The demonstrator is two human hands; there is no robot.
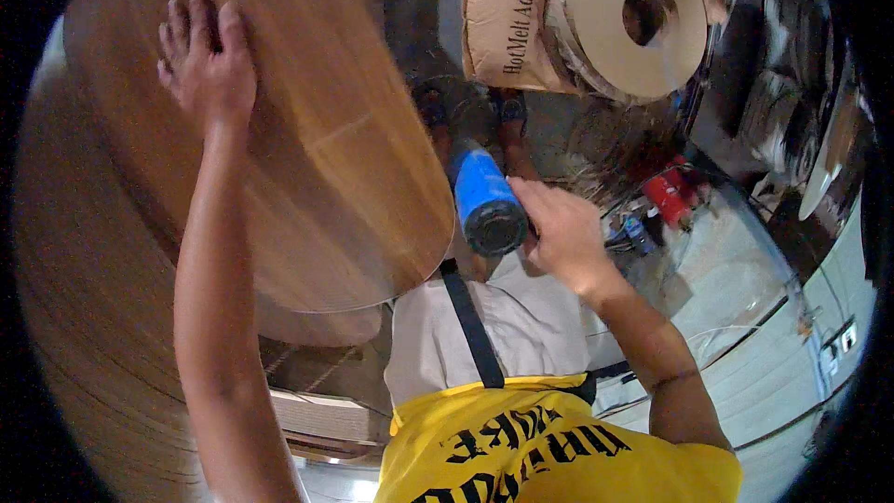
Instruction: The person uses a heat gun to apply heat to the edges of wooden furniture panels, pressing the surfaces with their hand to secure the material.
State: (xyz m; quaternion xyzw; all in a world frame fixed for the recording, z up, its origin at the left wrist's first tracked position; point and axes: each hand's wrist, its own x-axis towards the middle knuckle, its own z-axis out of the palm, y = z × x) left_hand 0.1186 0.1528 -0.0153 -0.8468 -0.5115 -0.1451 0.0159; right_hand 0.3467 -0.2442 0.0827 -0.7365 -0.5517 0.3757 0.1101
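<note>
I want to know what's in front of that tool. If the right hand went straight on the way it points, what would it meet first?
Probably the curved edge of the round wooden panel. The right hand grips a blue power tool aimed up-left toward it. Depth is unclear, so it might pass beside the edge.

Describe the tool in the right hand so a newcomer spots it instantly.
Start at the big rounded wooden panel filling the left side, steadied by the left hand. Just off its right edge, the right hand grips a tool: a bright blue cylinder with a black end, the only blue thing there.
</note>
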